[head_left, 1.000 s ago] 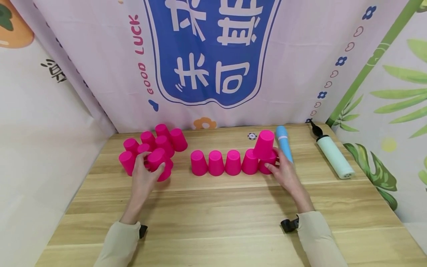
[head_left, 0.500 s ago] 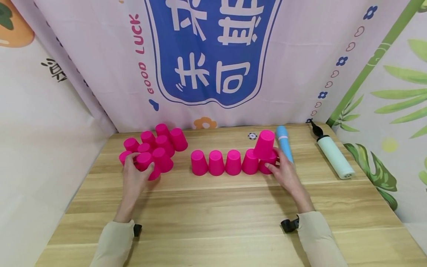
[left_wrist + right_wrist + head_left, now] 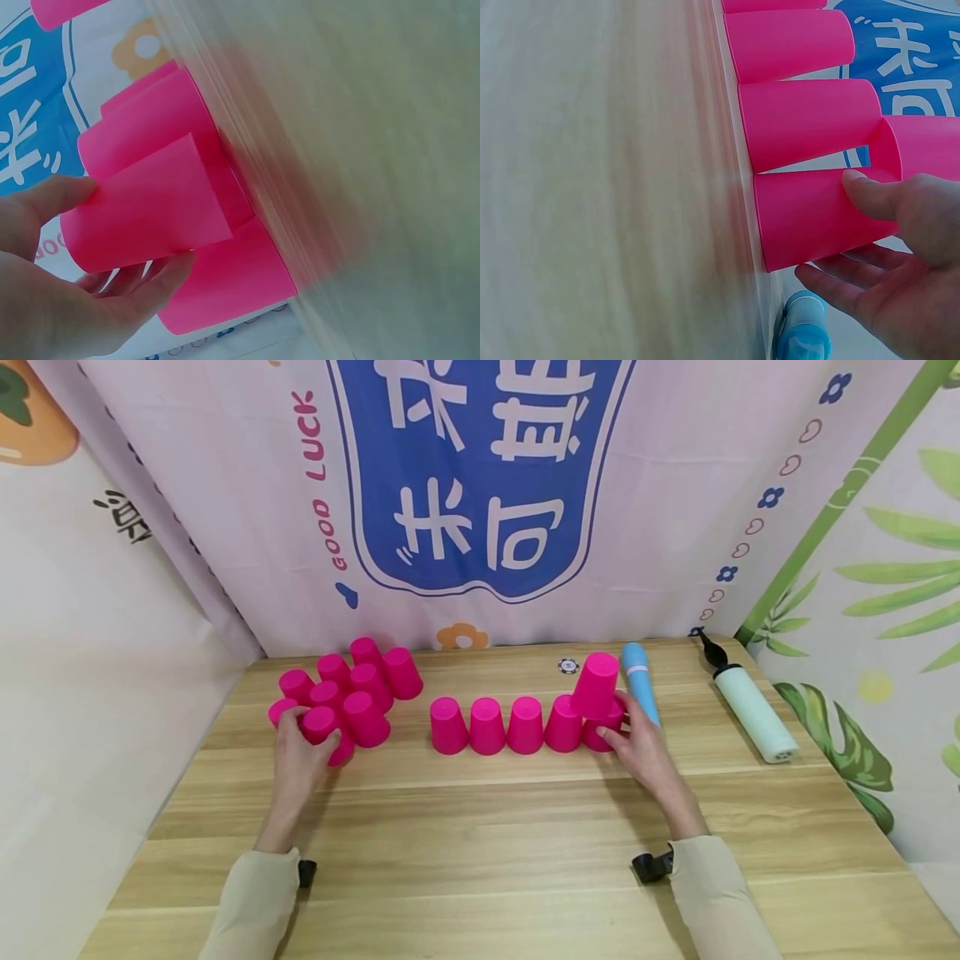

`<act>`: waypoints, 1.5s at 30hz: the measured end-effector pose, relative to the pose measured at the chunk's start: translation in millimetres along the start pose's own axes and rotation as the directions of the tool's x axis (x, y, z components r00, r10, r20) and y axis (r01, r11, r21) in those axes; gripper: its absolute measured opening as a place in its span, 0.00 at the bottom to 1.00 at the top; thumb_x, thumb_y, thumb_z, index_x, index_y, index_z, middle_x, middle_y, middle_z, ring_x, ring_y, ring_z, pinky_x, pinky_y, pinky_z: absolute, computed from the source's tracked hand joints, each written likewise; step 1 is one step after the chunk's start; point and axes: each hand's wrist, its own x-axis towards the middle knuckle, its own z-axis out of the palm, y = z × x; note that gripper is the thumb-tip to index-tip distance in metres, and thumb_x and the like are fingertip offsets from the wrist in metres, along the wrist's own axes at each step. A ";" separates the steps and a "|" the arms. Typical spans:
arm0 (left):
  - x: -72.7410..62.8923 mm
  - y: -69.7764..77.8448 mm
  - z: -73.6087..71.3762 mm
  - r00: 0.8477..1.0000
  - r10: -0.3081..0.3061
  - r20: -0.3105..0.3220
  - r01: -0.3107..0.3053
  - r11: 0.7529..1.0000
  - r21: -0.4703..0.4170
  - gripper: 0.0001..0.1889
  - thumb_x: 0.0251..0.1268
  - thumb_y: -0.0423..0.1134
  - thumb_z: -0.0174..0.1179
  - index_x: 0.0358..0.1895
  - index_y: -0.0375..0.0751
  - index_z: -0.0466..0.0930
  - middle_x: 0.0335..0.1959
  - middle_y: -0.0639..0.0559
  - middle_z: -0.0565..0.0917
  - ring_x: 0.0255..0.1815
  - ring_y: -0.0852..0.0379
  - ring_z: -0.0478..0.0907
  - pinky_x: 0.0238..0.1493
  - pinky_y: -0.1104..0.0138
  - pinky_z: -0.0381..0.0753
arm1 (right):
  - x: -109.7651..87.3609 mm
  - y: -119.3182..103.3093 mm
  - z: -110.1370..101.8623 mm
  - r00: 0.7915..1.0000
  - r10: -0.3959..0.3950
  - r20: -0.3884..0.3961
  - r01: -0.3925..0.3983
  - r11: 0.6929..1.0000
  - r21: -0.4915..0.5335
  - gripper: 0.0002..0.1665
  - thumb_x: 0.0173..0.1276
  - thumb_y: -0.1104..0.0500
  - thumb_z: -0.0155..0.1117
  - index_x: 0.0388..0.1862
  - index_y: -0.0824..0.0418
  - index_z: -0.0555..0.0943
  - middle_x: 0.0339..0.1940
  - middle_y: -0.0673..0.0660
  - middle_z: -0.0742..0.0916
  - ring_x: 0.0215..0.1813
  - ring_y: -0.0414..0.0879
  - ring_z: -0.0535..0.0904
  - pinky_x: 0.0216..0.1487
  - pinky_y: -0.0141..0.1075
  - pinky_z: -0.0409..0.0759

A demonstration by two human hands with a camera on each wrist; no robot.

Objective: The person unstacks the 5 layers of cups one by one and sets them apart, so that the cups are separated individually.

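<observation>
Near the left group of upside-down pink plastic cups, my left hand (image 3: 295, 758) grips one pink cup (image 3: 150, 210) between thumb and fingers. I cannot tell whether its rim touches the table. Other pink cups (image 3: 366, 718) of the group stand close behind and beside it. On the right, a row of upside-down cups (image 3: 487, 727) stands side by side. My right hand (image 3: 637, 745) holds the row's rightmost cup (image 3: 817, 217), thumb on one side and fingers on the other. One more cup (image 3: 596, 685) stands on top, across that cup and its neighbour.
A blue microphone-shaped object (image 3: 639, 681) lies behind my right hand. Farther right is a pale green hand pump (image 3: 753, 714) with a black nozzle. A small round chip (image 3: 567, 666) lies at the back of the wooden table (image 3: 480, 860). Printed cloths hang behind and at the sides.
My left hand has moved left with its cup, towards the front left of the group. The right hand and the row of cups have stayed put.
</observation>
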 end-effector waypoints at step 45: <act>-11.9 28.0 -15.2 0.933 0.359 -0.038 -0.348 0.921 0.176 0.30 0.60 0.27 0.62 0.64 0.23 0.60 0.56 0.28 0.68 0.54 0.32 0.70 0.53 0.42 0.73 | -0.7 -1.6 -0.9 1.000 -0.018 -0.010 0.018 1.000 0.008 0.39 0.67 0.69 0.61 0.73 0.66 0.56 0.62 0.72 0.73 0.63 0.65 0.71 0.57 0.53 0.76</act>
